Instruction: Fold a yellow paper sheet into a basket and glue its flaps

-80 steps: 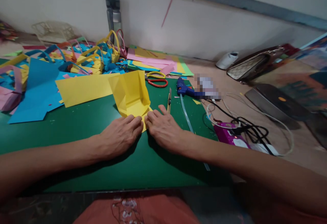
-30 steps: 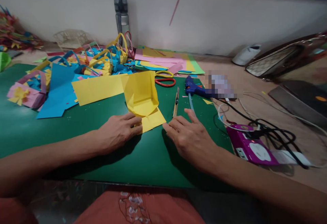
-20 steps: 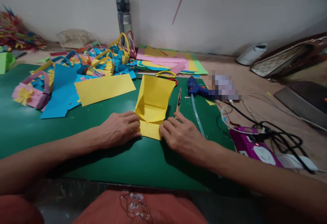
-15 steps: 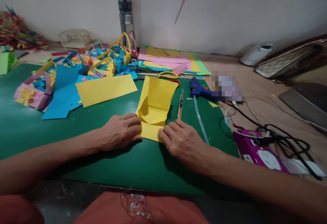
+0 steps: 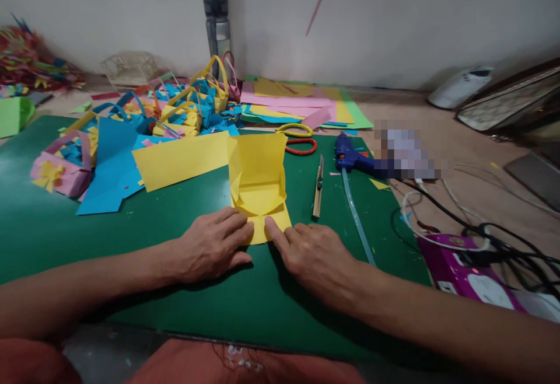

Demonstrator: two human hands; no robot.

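A folded yellow paper piece [image 5: 259, 165] lies in front of me, its upper part raised and its lower flap flat on the green mat [image 5: 184, 308]. My left hand [image 5: 216, 241] rests on the flap's left side, fingers laid out and thumb apart. On the right, my right hand [image 5: 312, 252] presses the flap's crease with an outstretched index finger, the other fingers bent. Neither hand grips the paper. Beside the paper lie a utility knife [image 5: 318, 188], scissors with a yellow and a red handle loop [image 5: 301, 149], and a blue glue gun [image 5: 363, 159] with a long clear glue stick.
Small paper baskets [image 5: 61, 171] and blue paper sheets [image 5: 107, 168] crowd the back left, near a yellow strip [image 5: 184, 159]. Behind stand a bottle [image 5: 217, 22] and stacked coloured paper [image 5: 350, 110]. Cables run to a purple power strip [image 5: 468, 273] at right.
My right index finger has moved left from the flap's right edge onto its middle. The left hand sits further over the flap. The paper's raised part has turned more upright, uncovering the red scissor loop.
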